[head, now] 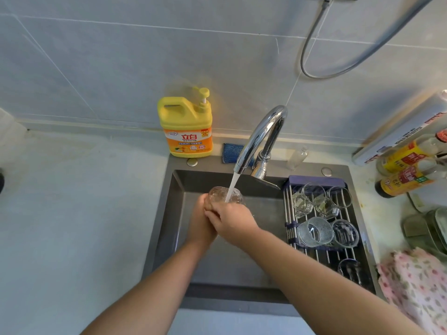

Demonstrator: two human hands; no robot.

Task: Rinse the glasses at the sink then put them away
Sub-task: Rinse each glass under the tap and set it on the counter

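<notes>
Both hands are meeting over the middle of the dark sink (174, 213), holding one clear glass (226, 195) upright under the tap. The left hand (202, 226) is curling round the glass's lower part from the left, and the right hand (233, 222) is closing over it from the right, its fingers lying across the left fingers. Water (232, 187) is running from the chrome faucet (261, 136) straight into the open mouth of the glass. To the right, a rack (289, 209) is spanning the sink and carrying more glasses (312, 197) and a ribbed glass bowl (314, 232) lying on its side. A yellow detergent bottle (186, 126) is standing at the sink's back left corner, with a blue sponge (233, 152) just beside it behind the faucet. On the table (72, 213) at far right, sauce bottles (411, 180) are standing above a floral cloth (416, 286).
</notes>
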